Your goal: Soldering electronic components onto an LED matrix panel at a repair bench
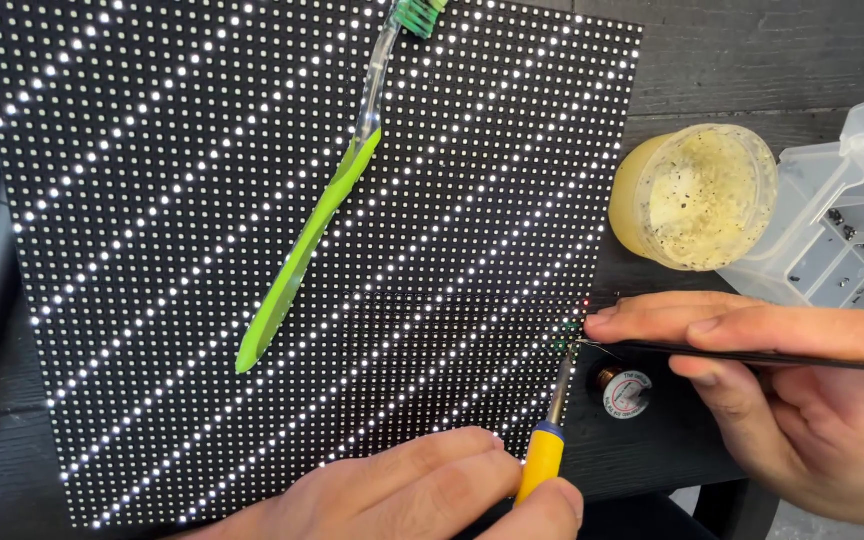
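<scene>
A black LED matrix panel (202, 200) with lit white dots lies flat on a dark table. My left hand (432, 495) grips a yellow-handled soldering iron (544, 450), its metal tip touching the panel's right edge. My right hand (792, 390) pinches black tweezers (752, 355), whose tip meets the iron's tip at that same edge spot, where small red and green dots glow. A green toothbrush (312, 235) rests diagonally on the panel, bristles at the top.
A round yellowish tub of flux paste (697, 195), open and speckled, stands right of the panel. A clear plastic compartment box (852, 210) with tiny parts sits at the far right. A small solder spool (624, 390) lies below my right fingers.
</scene>
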